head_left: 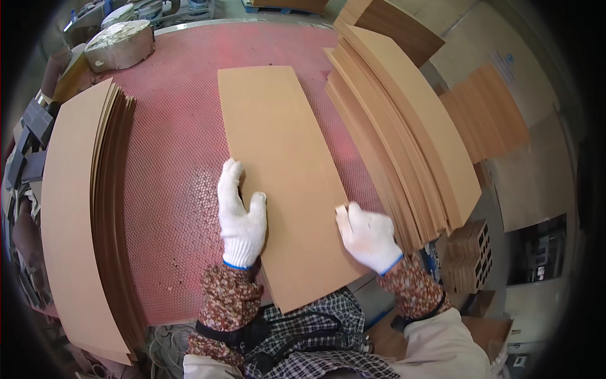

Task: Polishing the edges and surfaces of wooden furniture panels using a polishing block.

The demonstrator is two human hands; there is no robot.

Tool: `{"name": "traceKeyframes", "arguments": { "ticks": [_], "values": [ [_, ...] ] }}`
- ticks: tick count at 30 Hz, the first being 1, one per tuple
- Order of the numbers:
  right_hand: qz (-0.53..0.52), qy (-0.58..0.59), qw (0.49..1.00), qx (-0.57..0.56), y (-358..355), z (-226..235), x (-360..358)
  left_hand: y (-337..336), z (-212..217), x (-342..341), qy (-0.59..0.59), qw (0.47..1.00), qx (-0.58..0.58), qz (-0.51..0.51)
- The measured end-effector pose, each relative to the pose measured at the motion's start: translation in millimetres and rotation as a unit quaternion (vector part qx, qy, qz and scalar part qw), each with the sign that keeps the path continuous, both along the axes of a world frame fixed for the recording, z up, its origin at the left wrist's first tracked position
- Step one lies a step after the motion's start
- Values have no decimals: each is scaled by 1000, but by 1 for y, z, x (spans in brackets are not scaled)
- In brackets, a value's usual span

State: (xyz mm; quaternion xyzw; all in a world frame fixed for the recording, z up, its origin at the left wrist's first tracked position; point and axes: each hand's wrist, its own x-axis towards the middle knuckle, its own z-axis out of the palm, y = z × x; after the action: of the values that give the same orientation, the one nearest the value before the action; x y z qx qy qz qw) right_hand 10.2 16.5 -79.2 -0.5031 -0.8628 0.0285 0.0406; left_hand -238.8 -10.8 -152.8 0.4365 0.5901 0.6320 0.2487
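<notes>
A long tan cardboard panel lies lengthwise in front of me, its near end over the table's front edge. My left hand, in a white knit glove with a blue cuff edge, rests at the panel's left edge. Its fingers stretch along that edge, and the thumb stands apart over the panel's surface. At the right edge, my right hand wears a matching glove and is closed. A small pale strip shows at its fingers; what it is I cannot make out.
The table has a red, textured top. Stacks of cardboard panels stand on the left and right. A wrapped round bundle sits at the far left. Slotted cardboard pieces are at the lower right.
</notes>
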Motion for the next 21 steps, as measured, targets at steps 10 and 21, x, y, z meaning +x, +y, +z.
{"name": "traceKeyframes", "arguments": {
  "ticks": [10,21],
  "values": [
    [-59,38,997,-35,-171,19,70,-21,0,16,-31,999,3,-6],
    [-53,44,997,-31,-163,16,48,-19,-8,16,-33,999,7,-7]
  ]
}}
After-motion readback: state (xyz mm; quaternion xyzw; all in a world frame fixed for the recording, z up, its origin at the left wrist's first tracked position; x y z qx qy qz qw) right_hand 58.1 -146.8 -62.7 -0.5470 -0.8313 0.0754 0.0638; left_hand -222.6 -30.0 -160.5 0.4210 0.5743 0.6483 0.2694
